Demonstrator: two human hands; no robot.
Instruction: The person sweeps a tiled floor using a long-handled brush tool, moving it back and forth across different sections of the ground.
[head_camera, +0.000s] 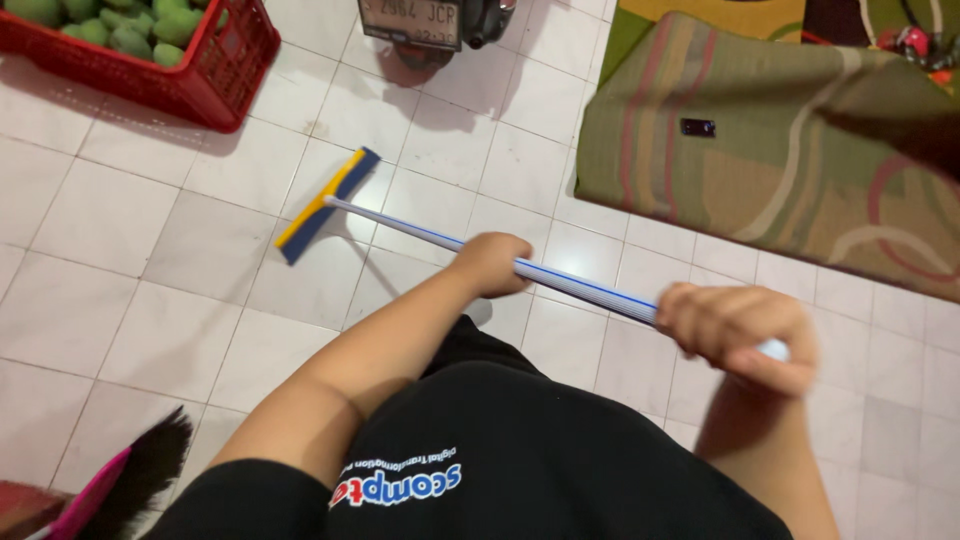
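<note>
White floor tiles (120, 330) lay dry-looking under the blue-and-yellow squeegee head (325, 205), which rested left of centre, below the red crate (225, 75). My left hand (492, 264) had its fingers curled around the pole (580, 285) mid-length; my right hand (738, 335) clenched its end at lower right. I judged the pass barely begun, tiles toward the folded carpet (760, 150) untouched.

From my remote seat, the red crate (205, 70) at upper left, the vehicle's rear (430, 25) at top and the broom bristles (135, 480) at lower left are all cut off by the frame edges.
</note>
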